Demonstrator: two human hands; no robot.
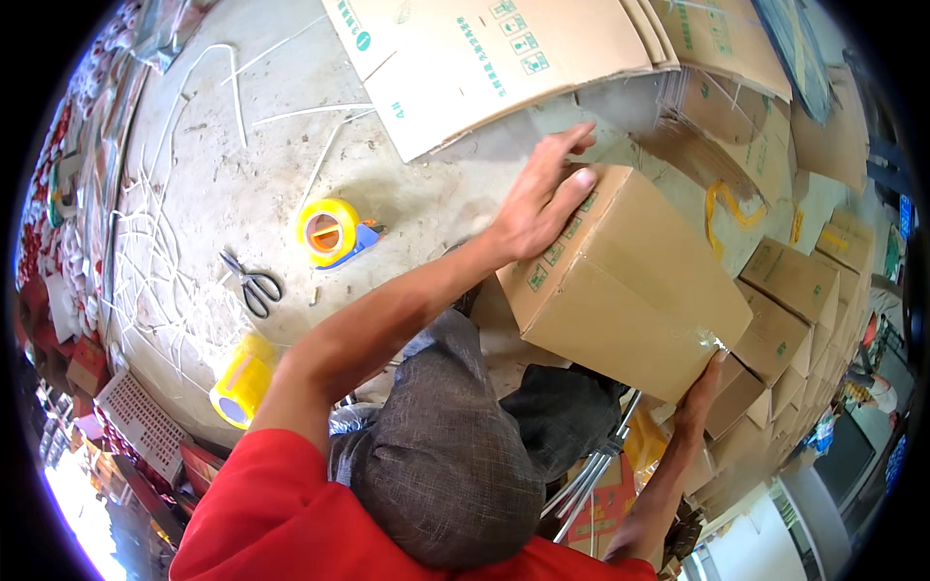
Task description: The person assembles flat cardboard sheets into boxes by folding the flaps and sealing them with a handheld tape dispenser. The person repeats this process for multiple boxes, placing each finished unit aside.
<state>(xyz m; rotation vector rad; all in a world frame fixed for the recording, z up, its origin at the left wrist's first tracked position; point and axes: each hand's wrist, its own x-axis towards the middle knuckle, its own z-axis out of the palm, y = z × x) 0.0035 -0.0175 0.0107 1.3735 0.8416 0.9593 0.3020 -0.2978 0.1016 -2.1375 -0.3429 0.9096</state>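
A brown cardboard box (630,281) is held tilted in front of me, above my knees. My left hand (544,198) presses against its upper left side, thumb on the printed face and the other fingers stretched past the edge. At the lower right corner, my right hand (699,392) grips the box, its fingertips beside a shiny patch of clear tape (712,339). Most of the right fingers are hidden behind the box. To the left on the floor lie a yellow tape roll on a blue dispenser (364,240) and dark-handled scissors (254,285).
Large flat cardboard sheets (494,58) lie ahead. Boxes (775,320) are stacked to the right. White strapping strips (160,252) tangle on the left floor, near another yellow tape roll (242,382). A yellow strap (717,213) lies beyond the box.
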